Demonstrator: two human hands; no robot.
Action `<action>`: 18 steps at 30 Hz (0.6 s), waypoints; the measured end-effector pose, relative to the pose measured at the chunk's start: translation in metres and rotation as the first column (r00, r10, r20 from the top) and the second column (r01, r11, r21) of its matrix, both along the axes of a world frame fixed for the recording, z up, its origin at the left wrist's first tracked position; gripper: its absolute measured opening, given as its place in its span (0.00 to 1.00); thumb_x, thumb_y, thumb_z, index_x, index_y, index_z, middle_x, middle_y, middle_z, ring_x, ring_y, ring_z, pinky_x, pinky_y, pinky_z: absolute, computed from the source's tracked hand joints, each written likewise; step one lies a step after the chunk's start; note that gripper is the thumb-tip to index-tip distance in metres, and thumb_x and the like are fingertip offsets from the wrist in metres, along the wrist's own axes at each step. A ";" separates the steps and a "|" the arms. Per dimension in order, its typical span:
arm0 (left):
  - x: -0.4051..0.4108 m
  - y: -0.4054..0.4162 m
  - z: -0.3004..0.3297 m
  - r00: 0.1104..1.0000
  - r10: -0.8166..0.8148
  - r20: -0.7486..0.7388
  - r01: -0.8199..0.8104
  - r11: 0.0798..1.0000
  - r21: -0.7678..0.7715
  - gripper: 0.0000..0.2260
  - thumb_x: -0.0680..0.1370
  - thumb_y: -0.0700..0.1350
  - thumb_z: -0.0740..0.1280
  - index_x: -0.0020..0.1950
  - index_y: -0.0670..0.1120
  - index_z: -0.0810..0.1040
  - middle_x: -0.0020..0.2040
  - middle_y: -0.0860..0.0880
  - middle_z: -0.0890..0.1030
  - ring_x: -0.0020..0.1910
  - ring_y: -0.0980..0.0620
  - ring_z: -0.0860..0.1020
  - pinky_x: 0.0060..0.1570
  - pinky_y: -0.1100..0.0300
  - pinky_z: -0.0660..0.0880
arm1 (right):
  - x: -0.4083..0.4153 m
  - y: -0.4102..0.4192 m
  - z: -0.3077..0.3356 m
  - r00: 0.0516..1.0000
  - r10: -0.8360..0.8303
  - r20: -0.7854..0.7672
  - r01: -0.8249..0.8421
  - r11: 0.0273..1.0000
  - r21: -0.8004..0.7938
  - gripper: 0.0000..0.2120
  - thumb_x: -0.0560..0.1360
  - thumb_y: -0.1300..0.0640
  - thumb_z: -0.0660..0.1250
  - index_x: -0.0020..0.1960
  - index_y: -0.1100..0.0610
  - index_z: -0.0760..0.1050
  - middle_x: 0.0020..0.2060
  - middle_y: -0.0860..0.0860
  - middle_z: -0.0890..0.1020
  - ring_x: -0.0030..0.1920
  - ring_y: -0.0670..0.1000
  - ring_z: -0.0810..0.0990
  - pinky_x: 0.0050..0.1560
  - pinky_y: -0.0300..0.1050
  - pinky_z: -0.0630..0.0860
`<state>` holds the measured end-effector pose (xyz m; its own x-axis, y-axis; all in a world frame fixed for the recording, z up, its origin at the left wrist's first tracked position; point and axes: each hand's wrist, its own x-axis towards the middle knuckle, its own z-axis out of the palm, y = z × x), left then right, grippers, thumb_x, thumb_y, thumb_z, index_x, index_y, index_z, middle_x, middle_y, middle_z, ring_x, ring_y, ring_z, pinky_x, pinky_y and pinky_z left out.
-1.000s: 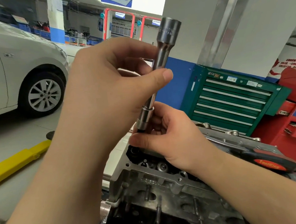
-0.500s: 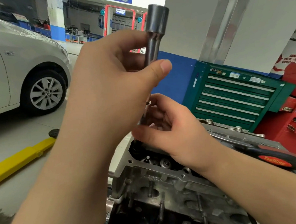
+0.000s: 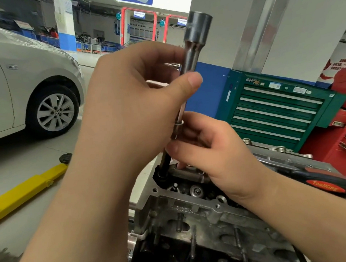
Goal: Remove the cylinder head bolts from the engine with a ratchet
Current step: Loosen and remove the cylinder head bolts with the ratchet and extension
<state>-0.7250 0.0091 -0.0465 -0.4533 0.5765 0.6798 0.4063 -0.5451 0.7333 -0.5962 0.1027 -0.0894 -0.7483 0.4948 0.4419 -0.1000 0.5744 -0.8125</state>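
The left hand grips the long extension bar upright over the engine, the right hand pinching its lower end where a dark bolt enters. Behind stands a green tool cabinet.

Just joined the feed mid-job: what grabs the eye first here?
Dead centre, the left hand and right hand grip a long steel extension bar that stands tilted, wide end up, its lower end meeting the cylinder head. A green tool chest stands right of it, a silver car at left.
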 end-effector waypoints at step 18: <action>-0.002 -0.001 0.000 0.997 -0.072 0.022 0.071 0.997 0.016 0.16 0.72 0.49 0.77 0.59 0.59 0.83 0.45 0.51 0.87 0.44 0.47 0.87 0.50 0.43 0.84 | -0.001 0.000 -0.001 0.990 -0.089 0.110 0.083 0.995 0.062 0.11 0.73 0.56 0.76 0.53 0.45 0.80 0.46 0.45 0.87 0.48 0.47 0.86 0.49 0.50 0.79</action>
<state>-0.7271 0.0079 -0.0464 -0.4270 0.5974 0.6788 0.3491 -0.5835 0.7332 -0.5969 0.1026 -0.0909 -0.7504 0.5359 0.3869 0.0417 0.6226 -0.7814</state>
